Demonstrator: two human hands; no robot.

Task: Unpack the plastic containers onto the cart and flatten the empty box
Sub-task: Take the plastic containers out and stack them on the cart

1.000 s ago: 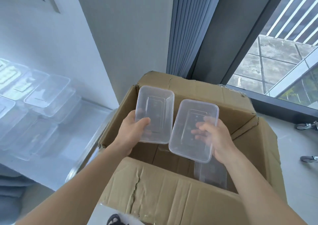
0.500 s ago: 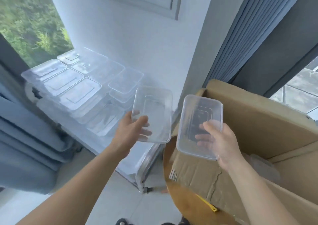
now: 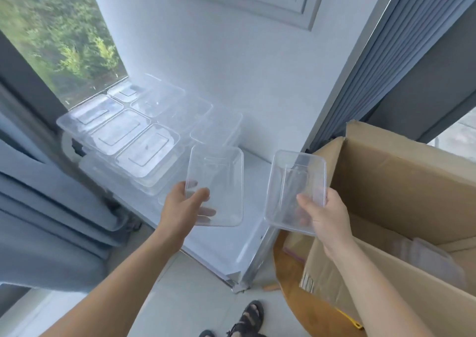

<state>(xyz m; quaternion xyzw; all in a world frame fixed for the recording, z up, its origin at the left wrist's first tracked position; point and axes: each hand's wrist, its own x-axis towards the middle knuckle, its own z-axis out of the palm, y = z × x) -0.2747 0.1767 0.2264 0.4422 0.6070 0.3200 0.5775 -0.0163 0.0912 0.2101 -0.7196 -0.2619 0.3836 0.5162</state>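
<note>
My left hand (image 3: 181,209) grips a clear rectangular plastic container (image 3: 219,179) by its near end, fingers (image 3: 207,211) curled beneath, above the white cart (image 3: 231,249). My right hand (image 3: 325,217) grips a second clear container (image 3: 296,182) likewise beside the brown cardboard box (image 3: 401,182), presumably bound for the stacked containers (image 3: 144,146).

The left container (image 3: 219,177) and the right container (image 3: 296,182) are clear and colourless, as are the stacked containers (image 3: 134,141); the cart (image 3: 226,246) is white, the box (image 3: 401,182) plain brown cardboard, the curtains (image 3: 38,208) grey-blue, the round table (image 3: 291,285) ochre wood, the sandal (image 3: 247,316) black, the foliage (image 3: 59,27) green
</note>
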